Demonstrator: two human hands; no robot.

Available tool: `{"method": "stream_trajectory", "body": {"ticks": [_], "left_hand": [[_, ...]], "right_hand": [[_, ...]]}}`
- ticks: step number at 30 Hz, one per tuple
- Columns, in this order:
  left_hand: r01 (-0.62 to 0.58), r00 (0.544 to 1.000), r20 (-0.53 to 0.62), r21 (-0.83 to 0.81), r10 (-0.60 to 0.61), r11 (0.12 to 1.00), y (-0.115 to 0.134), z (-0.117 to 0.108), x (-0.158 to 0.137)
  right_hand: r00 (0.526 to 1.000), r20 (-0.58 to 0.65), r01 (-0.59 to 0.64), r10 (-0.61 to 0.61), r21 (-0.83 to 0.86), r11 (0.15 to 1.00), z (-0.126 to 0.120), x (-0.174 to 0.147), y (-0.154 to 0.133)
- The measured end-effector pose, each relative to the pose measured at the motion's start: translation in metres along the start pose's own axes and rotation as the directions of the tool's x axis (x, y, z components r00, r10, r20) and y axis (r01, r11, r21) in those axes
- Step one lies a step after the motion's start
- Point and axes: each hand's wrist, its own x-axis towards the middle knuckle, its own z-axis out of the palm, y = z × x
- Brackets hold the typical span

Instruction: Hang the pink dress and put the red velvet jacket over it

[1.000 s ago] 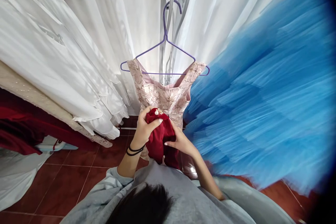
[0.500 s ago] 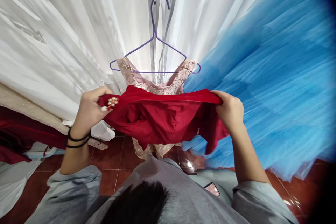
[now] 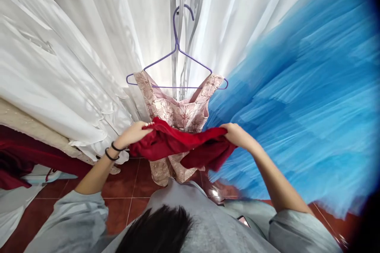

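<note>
Grip, left hand (image 3: 135, 132): fingers closed on one end of a red garment (image 3: 178, 142). Grip, right hand (image 3: 237, 135): fingers closed on the opposite end. Red garment: slung between the two hands, bunched and sagging, in front of a pink floral dress (image 3: 184, 114); contact with it cannot be told. Dress: on a purple hanger (image 3: 177, 43), white drapery (image 3: 148, 19) behind. Blue ruffled fabric (image 3: 297, 99): at right. Floor (image 3: 118, 185): red tile.

White fabric (image 3: 89, 27) hangs in long folds across the back, curtains or gowns, hard to say which; layered blue tulle (image 3: 297, 99) fills the right side; beige fabric (image 3: 35, 128) and dark red cloth (image 3: 44, 154) hang at left; below, the glossy reddish-brown tiled floor (image 3: 121, 182) catches a bright glare (image 3: 215, 193).
</note>
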Motion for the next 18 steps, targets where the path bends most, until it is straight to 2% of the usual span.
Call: {"method": "stream_trajectory", "body": {"ticks": [2, 3, 5, 7, 9, 11, 12, 13, 14, 15, 16, 17, 18], "left_hand": [[-0.072, 0.997, -0.028, -0.237, 0.067, 0.969, 0.005, 0.028, 0.002], [-0.12, 0.992, -0.065, -0.34, 0.104, 0.933, 0.012, 0.043, 0.002], [-0.195, 0.978, -0.162, -0.497, 0.13, 0.845, 0.034, 0.069, 0.0], [-0.254, 0.964, -0.208, -0.563, 0.163, 0.787, 0.057, 0.082, -0.004], [-0.299, 0.95, -0.099, -0.555, 0.295, 0.777, 0.069, 0.078, -0.008], [-0.323, 0.897, 0.089, -0.536, 0.433, 0.78, 0.063, 0.061, -0.005], [-0.341, 0.887, 0.094, -0.528, 0.453, 0.778, 0.053, 0.05, 0.0], [-0.369, 0.899, 0.017, -0.511, 0.438, 0.776, 0.038, 0.039, 0.008], [-0.416, 0.908, -0.169, -0.467, 0.383, 0.78, 0.021, 0.029, 0.02], [-0.452, 0.867, -0.401, -0.381, 0.296, 0.806, 0.002, 0.022, 0.035], [-0.438, 0.786, -0.581, -0.279, 0.213, 0.855, -0.016, 0.017, 0.051], [-0.379, 0.736, -0.659, -0.212, 0.154, 0.901, -0.033, 0.015, 0.069], [-0.325, 0.74, -0.664, -0.21, 0.11, 0.922, -0.046, 0.015, 0.087]], "right_hand": [[0.978, -0.123, 0.188, -0.165, 0.205, 0.96, 0.022, 0.001, -0.015], [0.947, -0.196, 0.304, -0.253, 0.305, 0.903, 0.032, 0.0, -0.026], [0.868, -0.266, 0.496, -0.42, 0.475, 0.726, 0.052, 0.001, -0.052], [0.803, -0.264, 0.566, -0.534, 0.616, 0.548, 0.071, 0.003, -0.076], [0.791, -0.225, 0.523, -0.569, 0.732, 0.437, 0.086, 0.006, -0.088], [0.822, -0.193, 0.447, -0.536, 0.802, 0.396, 0.093, 0.007, -0.084], [0.844, -0.193, 0.419, -0.5, 0.82, 0.391, 0.093, 0.006, -0.075], [0.868, -0.211, 0.404, -0.449, 0.825, 0.394, 0.09, 0.003, -0.062], [0.89, -0.256, 0.407, -0.377, 0.819, 0.404, 0.085, 0.0, -0.046], [0.904, -0.317, 0.417, -0.287, 0.804, 0.423, 0.079, -0.004, -0.027], [0.904, -0.388, 0.426, -0.179, 0.783, 0.454, 0.071, -0.007, -0.006], [0.886, -0.459, 0.426, -0.064, 0.751, 0.505, 0.062, -0.011, 0.016], [0.849, -0.527, 0.41, 0.036, 0.701, 0.583, 0.054, -0.013, 0.038]]}}
